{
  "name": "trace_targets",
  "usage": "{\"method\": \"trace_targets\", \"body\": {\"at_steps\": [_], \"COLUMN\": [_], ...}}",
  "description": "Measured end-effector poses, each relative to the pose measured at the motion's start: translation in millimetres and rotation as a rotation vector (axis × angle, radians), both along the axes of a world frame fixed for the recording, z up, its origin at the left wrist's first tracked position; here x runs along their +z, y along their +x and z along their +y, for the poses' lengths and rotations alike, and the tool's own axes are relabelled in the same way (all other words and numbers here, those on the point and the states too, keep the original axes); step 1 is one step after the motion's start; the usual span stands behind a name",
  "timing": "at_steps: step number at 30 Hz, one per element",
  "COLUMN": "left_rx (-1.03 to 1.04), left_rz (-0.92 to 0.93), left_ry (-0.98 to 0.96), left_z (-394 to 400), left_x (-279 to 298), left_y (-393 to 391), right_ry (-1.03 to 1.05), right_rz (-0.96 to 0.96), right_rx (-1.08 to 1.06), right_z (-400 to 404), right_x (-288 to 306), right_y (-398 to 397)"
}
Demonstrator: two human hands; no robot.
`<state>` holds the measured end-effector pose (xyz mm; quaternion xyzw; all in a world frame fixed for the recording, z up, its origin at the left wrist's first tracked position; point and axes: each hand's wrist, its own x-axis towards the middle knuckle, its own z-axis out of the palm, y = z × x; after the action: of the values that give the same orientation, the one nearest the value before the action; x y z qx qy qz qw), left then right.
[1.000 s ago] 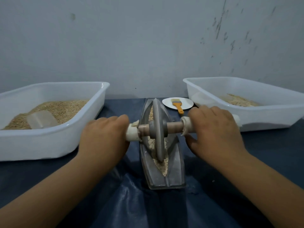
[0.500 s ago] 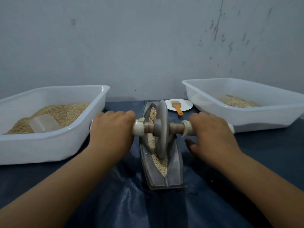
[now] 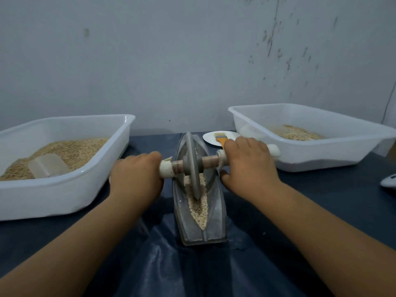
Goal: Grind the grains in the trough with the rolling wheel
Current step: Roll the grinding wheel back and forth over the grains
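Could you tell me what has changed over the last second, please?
The rolling wheel rolled away along the trough, toward the wall, exposing more grains at the near end. The left hand and right hand kept gripping the axle handles. Both tubs stayed put.

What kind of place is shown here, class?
Probably a plain indoor grinding workstation: a scuffed wall, a dark sheet-covered table, two white tubs of grain, and a grinding trough.
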<state>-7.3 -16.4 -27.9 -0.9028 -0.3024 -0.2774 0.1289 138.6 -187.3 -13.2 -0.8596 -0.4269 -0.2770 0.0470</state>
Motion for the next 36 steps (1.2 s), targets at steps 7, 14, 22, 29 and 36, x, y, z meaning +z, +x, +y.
{"method": "trace_targets", "body": {"at_steps": [7, 14, 22, 29, 36], "left_rx": [-0.153, -0.008, -0.228, -0.046, -0.046], "left_rz": [-0.069, 0.028, -0.082, 0.069, 0.075], "left_ry": [0.188, -0.043, 0.178, 0.117, 0.088], "left_z": [-11, 4, -18, -1, 4], "left_x": [-6, 7, 3, 10, 12], "left_y": [-28, 11, -32, -6, 2], "right_ry": [0.225, 0.016, 0.269, 0.052, -0.070], "right_rz": [-0.203, 0.029, -0.188, 0.016, 0.057], "right_rx": [0.172, 0.025, 0.133, 0.058, 0.088], "right_z": [-38, 7, -39, -11, 3], "right_x": [-22, 1, -20, -3, 8], "right_y": [-5, 11, -14, 13, 33]}}
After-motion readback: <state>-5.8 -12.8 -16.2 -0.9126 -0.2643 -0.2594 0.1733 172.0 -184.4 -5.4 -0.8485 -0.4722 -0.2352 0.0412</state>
